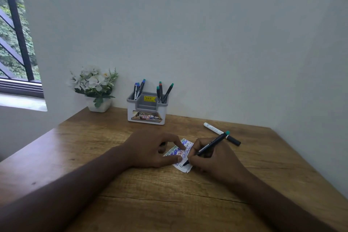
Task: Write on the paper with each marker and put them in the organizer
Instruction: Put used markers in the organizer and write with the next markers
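Observation:
A small white paper (185, 168) covered in coloured scribbles lies on the wooden table (131, 190). My left hand (152, 149) presses it flat with its index finger and thumb; something dark, perhaps a cap, shows under its curled fingers. My right hand (212, 158) grips a black marker with a green end (211, 145), its tip touching the paper's lower part. A white marker with a black cap (220, 133) lies on the table behind my right hand. The grey-and-white organizer (146, 117) stands by the wall, with several markers (162, 92) upright in its two side slots.
A white pot of white flowers (95, 86) sits at the back left of the table beside the organizer. White walls close in behind and on the right. A barred window (17, 43) is at the far left.

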`<control>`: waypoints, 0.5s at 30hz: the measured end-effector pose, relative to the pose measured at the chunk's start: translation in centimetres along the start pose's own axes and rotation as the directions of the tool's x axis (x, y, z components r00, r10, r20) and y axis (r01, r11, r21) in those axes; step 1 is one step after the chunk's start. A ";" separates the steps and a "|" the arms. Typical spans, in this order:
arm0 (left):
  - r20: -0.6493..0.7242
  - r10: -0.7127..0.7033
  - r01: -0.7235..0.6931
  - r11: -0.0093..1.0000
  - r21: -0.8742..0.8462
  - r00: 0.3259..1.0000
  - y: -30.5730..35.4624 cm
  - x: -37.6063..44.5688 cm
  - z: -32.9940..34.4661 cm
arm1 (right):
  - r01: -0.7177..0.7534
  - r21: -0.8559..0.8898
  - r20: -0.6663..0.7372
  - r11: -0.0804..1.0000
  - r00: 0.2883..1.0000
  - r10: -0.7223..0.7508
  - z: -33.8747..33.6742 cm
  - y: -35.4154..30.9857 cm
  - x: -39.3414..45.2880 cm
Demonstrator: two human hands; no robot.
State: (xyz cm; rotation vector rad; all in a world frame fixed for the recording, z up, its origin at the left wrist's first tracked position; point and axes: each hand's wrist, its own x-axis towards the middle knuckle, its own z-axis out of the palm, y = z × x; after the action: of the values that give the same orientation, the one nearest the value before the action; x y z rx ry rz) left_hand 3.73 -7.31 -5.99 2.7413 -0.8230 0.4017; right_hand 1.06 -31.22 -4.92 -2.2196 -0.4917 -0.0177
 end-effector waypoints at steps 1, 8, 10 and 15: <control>0.000 -0.001 0.001 1.000 0.001 1.000 0.0 0.0 0.0 | -0.001 0.003 -0.009 1.000 1.000 0.001 0.0 0.0 0.0; 0.007 -0.001 0.001 1.000 -0.007 1.000 0.1 0.0 -0.1 | -0.005 0.046 -0.042 0.999 0.999 0.007 0.0 0.0 0.1; 0.003 -0.001 0.001 1.000 -0.005 1.000 0.1 0.0 -0.1 | -0.001 0.010 -0.036 1.000 0.999 0.001 0.1 0.0 0.1; 0.002 0.005 -0.005 1.000 -0.008 1.000 0.0 0.0 -0.2 | 0.008 0.029 -0.010 1.000 1.000 -0.008 0.0 0.0 0.0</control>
State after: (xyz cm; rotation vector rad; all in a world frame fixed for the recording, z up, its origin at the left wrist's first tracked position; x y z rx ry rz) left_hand 3.64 -7.27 -5.82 2.7334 -0.8310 0.3961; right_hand 1.09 -31.19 -4.93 -2.1882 -0.4925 -0.0254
